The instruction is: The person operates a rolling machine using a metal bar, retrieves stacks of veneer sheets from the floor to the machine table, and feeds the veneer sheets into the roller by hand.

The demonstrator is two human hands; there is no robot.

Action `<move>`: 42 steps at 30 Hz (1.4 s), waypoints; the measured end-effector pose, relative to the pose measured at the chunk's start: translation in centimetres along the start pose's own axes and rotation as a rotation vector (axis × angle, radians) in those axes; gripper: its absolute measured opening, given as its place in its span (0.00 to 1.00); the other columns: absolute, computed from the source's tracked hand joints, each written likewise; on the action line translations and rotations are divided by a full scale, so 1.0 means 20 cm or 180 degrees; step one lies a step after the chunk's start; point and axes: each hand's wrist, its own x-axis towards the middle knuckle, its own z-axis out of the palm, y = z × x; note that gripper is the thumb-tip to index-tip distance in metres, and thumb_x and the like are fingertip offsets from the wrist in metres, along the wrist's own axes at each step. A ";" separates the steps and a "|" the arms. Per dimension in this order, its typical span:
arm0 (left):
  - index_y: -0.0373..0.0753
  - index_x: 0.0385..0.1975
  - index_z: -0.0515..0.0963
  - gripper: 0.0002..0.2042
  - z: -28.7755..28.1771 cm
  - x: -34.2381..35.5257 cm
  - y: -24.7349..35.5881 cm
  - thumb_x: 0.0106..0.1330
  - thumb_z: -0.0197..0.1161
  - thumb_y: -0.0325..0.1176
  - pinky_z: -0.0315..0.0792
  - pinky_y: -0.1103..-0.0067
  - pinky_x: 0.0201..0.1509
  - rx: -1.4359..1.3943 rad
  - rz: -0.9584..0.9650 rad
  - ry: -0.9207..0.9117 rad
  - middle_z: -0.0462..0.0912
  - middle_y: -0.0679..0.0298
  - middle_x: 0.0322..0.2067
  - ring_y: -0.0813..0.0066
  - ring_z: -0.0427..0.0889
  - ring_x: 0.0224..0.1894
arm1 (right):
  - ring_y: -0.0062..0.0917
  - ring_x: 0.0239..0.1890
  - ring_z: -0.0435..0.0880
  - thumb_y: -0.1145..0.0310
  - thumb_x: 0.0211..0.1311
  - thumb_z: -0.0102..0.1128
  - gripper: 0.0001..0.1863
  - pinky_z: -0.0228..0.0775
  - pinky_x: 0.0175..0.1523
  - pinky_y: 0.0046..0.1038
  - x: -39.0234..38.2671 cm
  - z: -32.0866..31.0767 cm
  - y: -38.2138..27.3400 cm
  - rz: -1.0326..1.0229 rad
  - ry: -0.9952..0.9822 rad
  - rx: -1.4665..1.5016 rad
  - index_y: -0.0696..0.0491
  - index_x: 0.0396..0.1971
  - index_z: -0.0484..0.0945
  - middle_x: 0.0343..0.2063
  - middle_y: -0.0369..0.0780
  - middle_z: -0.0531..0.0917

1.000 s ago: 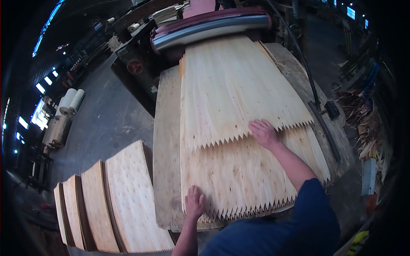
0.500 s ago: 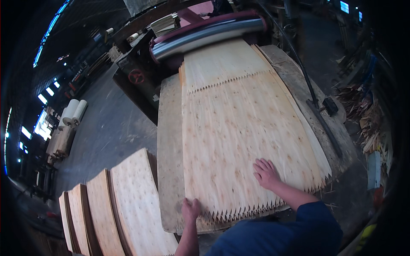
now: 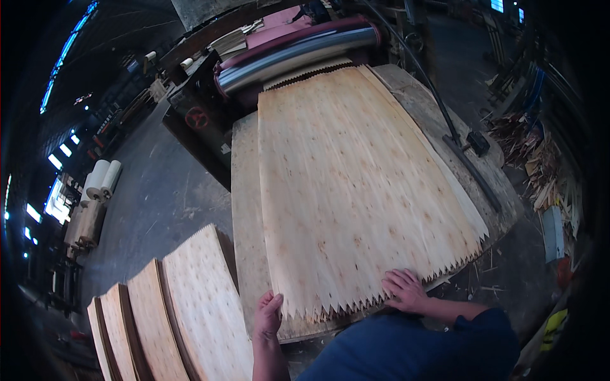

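A wide, pale wood veneer sheet (image 3: 356, 184) with a toothed near edge lies on a stack of similar sheets in front of me. My left hand (image 3: 268, 311) is closed at the sheet's near left corner, with the edge pinched between thumb and fingers. On top of its near edge, right of the middle, my right hand (image 3: 405, 291) lies with fingers stretched out. Beyond the far edge, another veneer sheet (image 3: 308, 71) shows only a strip under the shiny metal roller (image 3: 298, 57).
A worn board table (image 3: 244, 190) bears the stack. A dark bar (image 3: 473, 174) runs along its right side. Lower left stand several veneer stacks (image 3: 206, 292). Wood scraps (image 3: 543, 162) lie at the right. A red handwheel (image 3: 196, 117) sits on the machine's left; another person (image 3: 311, 13) is beyond it.
The far sheet has slid away under the roller, and a dark jagged gap shows behind the top sheet. My right hand has drawn back to the near edge; my left has shifted slightly left.
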 end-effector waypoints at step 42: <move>0.29 0.17 0.69 0.22 -0.04 0.35 -0.58 0.61 0.57 0.45 0.65 0.69 0.26 0.2451 0.0444 0.1139 0.69 0.52 0.14 0.72 0.66 0.18 | 0.36 0.65 0.58 0.59 0.59 0.48 0.23 0.41 0.69 0.43 0.26 0.04 0.68 0.2095 0.1630 -0.1268 0.55 0.52 0.72 0.59 0.41 0.68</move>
